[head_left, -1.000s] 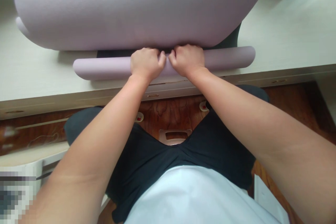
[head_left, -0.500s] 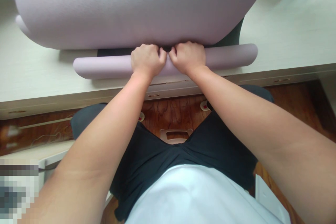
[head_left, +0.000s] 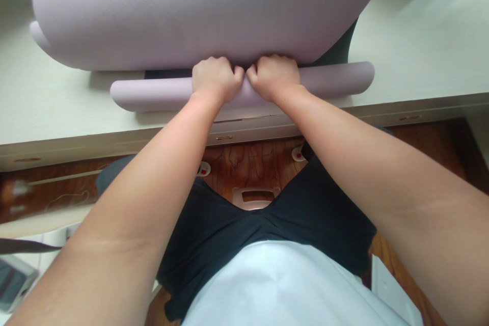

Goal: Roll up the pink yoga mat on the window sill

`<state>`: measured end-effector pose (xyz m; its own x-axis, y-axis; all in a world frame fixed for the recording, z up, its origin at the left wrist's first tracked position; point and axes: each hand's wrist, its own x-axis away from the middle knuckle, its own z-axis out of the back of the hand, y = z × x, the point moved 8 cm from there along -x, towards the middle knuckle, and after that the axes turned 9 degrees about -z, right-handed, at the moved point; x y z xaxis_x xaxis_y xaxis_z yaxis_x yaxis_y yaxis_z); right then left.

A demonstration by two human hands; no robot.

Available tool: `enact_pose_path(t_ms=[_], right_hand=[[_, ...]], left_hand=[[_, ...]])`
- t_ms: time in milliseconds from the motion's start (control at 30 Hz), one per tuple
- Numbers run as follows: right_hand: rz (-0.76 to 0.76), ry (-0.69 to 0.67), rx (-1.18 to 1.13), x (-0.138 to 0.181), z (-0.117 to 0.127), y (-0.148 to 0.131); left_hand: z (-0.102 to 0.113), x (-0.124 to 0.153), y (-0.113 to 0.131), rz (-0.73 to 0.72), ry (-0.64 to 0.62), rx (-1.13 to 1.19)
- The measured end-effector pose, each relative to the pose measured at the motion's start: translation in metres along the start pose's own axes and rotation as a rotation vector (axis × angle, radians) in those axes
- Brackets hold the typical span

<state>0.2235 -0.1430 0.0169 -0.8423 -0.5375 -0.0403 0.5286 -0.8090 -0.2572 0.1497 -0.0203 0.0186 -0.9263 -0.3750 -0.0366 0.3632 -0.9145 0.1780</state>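
A pale lilac foam mat (head_left: 183, 10) lies across a cream table (head_left: 420, 46), its near end curled into a thin roll (head_left: 153, 94) parallel to the table's front edge. My left hand (head_left: 214, 79) and my right hand (head_left: 275, 76) sit side by side on the middle of that roll, knuckles up and fingers curled over it, almost touching each other. The unrolled part of the mat bulges up just behind my fingers and hides their tips.
A dark object (head_left: 340, 51) shows under the mat's right side. Below the table edge are my dark shorts (head_left: 237, 224), white shirt (head_left: 290, 290) and a reddish wood floor (head_left: 252, 163). A chair base with castors (head_left: 255, 196) is between my legs.
Both hands have moved slightly away from me with the roll, which now sits a little farther up the table and closer under the bulging mat.
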Motion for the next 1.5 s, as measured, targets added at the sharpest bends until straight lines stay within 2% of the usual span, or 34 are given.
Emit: enact_pose_path(t_ms=[300, 600, 800, 1000, 1233, 1500], right_hand=[[-0.037, 0.005, 0.029, -0.008, 0.008, 0.000], [-0.041, -0.003, 0.029, -0.007, 0.009, 0.000], [-0.026, 0.050, 0.022, -0.003, 0.006, 0.003], [0.012, 0.014, 0.000, -0.011, -0.006, 0.004], [-0.001, -0.012, 0.014, -0.013, -0.005, 0.003], [0.011, 0.035, -0.013, -0.016, 0.000, 0.000]], left_hand=[[-0.003, -0.009, -0.007, 0.027, -0.029, 0.128], [-0.002, -0.009, -0.006, 0.040, -0.011, 0.132], [-0.005, -0.011, -0.004, 0.035, 0.003, 0.104], [-0.008, -0.014, -0.004, 0.017, -0.001, 0.089], [-0.009, -0.018, -0.005, -0.006, -0.033, 0.078], [0.000, -0.014, -0.004, -0.012, -0.010, 0.092]])
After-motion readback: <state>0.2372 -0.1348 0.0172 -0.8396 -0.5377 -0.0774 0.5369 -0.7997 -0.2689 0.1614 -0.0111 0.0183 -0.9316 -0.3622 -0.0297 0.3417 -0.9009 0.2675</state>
